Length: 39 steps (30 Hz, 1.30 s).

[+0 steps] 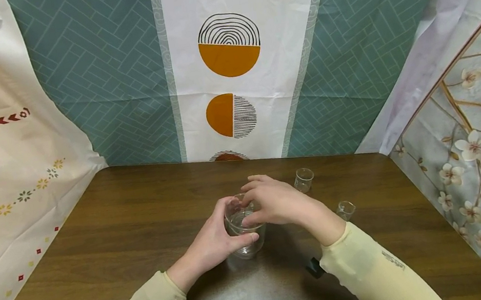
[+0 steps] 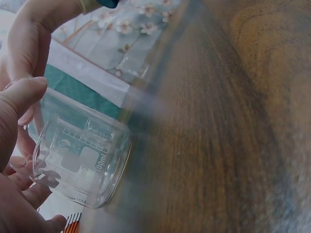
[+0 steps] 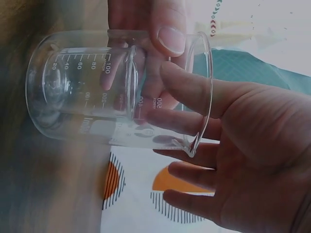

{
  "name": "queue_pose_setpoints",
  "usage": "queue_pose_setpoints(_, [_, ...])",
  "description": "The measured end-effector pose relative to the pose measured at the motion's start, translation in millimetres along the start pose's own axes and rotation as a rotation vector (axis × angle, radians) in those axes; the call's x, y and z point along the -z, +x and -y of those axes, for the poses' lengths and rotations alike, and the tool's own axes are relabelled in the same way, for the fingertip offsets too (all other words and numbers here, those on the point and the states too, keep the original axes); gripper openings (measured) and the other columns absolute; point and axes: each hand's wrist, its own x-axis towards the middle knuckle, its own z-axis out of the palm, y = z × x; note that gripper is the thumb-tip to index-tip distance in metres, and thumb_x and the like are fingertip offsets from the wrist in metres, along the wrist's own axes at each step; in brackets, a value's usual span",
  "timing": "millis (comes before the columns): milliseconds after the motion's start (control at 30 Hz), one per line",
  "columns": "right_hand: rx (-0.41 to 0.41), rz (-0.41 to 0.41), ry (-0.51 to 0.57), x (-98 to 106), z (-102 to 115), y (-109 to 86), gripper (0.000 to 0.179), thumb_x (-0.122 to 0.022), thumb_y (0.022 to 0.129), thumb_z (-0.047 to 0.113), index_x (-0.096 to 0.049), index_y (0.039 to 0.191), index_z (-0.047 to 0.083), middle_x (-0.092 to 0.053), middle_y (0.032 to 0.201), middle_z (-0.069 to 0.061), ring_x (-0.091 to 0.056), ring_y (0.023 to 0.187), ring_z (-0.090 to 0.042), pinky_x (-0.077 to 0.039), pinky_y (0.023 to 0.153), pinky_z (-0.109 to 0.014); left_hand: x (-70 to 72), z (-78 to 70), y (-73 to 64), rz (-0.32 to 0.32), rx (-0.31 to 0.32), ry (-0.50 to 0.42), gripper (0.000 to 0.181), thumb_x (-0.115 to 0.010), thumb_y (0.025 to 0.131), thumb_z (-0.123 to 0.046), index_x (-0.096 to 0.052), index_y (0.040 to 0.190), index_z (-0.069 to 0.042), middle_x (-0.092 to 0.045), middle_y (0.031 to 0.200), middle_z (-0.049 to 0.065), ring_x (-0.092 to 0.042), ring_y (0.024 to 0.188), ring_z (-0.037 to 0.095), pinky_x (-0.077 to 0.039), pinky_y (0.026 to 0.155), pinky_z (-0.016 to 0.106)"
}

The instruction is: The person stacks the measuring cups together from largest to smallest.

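Note:
A large glass beaker (image 3: 35, 99) stands on the table with a smaller beaker (image 3: 87, 73) nested upright at its bottom. White scale marks up to 100 show on the small one. My left hand (image 1: 216, 236) grips the large beaker from the left, thumb on the near side and fingers around the far side. Over the mouth is my right hand (image 1: 276, 201), its thumb and a forward finger dipping inside the rim. In the right wrist view those fingertips (image 3: 170, 73) end above the small beaker's rim, apart from it. The other right fingers stretch outside the glass.
Two smaller glass beakers stand to the right on the brown wooden table (image 1: 140, 227): one farther back (image 1: 304, 180), one nearer the right forearm (image 1: 346, 211). Patterned cloths (image 1: 109, 86) hang behind the table and along both sides.

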Motion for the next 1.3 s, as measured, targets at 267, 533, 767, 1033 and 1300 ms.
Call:
queue_pose_setpoints(267, [0.022, -0.072, 0.016, -4, -4, -11.2, 0.041, -0.084, 0.1, 0.04, -0.08, 0.132, 0.015, -0.061, 0.159, -0.007, -0.036, 0.161, -0.033, -0.039, 0.124, -0.054, -0.6, 0.4, 0.6, -0.01, -0.01, 0.017, 0.094, -0.097, 0.086, -0.044, -0.042, 0.157, -0.017, -0.058, 0.153, 0.003, -0.061, 0.134, 0.023, -0.048, 0.113, 0.051])
queue_pose_setpoints(533, [0.041, -0.133, 0.08, -7, -8, -21.4, 0.043, -0.08, 0.104, 0.039, -0.075, 0.14, 0.016, -0.054, 0.166, -0.006, -0.036, 0.162, -0.031, -0.039, 0.125, -0.056, -1.2, 1.4, 1.6, -0.011, -0.022, 0.006, 0.091, -0.097, 0.087, -0.041, -0.043, 0.156, -0.016, -0.058, 0.152, 0.003, -0.06, 0.134, 0.024, -0.049, 0.112, 0.052])
queue_pose_setpoints(767, [0.062, -0.18, 0.107, -13, -14, -25.9, 0.046, -0.079, 0.105, 0.04, -0.072, 0.144, 0.017, -0.054, 0.165, -0.005, -0.038, 0.161, -0.029, -0.039, 0.124, -0.056, -0.6, 1.3, 1.7, -0.001, -0.02, 0.007, 0.092, -0.097, 0.087, -0.041, -0.042, 0.156, -0.016, -0.058, 0.153, 0.004, -0.059, 0.138, 0.024, -0.047, 0.114, 0.052])
queue_pose_setpoints(1033, [0.045, -0.217, 0.108, -16, -18, -31.3, 0.065, -0.076, 0.105, 0.047, -0.059, 0.16, 0.017, -0.05, 0.169, -0.005, -0.035, 0.162, -0.028, -0.036, 0.126, -0.056, -1.6, 3.0, 2.9, -0.006, -0.041, 0.019, 0.093, -0.096, 0.088, -0.042, -0.042, 0.157, -0.012, -0.059, 0.153, 0.007, -0.058, 0.14, 0.028, -0.047, 0.114, 0.055])
queue_pose_setpoints(1300, [0.044, -0.262, 0.074, -21, -22, -36.5, 0.073, -0.071, 0.106, 0.053, -0.051, 0.166, 0.018, -0.046, 0.172, -0.002, -0.03, 0.165, -0.027, -0.034, 0.127, -0.057, -2.0, 3.5, 3.6, -0.004, -0.048, 0.016, 0.093, -0.096, 0.088, -0.041, -0.042, 0.157, -0.011, -0.059, 0.153, 0.009, -0.059, 0.139, 0.028, -0.047, 0.115, 0.055])
